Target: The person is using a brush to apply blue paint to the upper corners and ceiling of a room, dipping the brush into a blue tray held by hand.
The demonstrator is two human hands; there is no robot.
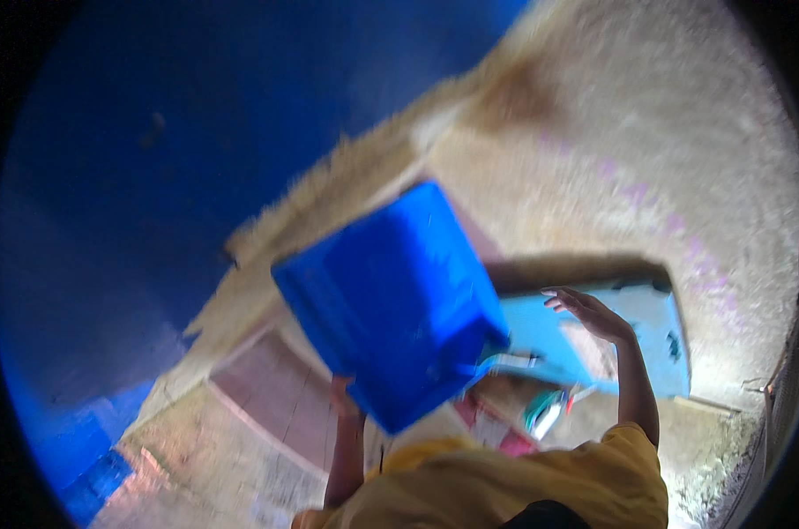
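Observation:
A large blue plastic bin (391,300) is tilted in front of my body. My left hand (344,397) grips its lower left edge, with the fingers partly hidden by the bin. My right hand (585,313) is apart from the bin, to its right, over a light blue board (655,331). Its fingers are stretched out and nothing is in them. A slim pale object (511,360), blurred, shows at the bin's right corner; I cannot make out its kind.
Near my body on the right lies a white and green object (545,416) too blurred to name. Pinkish wooden boards (272,392) lie at the left on a rough, sandy-coloured floor (682,159). A wide deep-blue surface (197,132) with a ragged edge fills the upper left.

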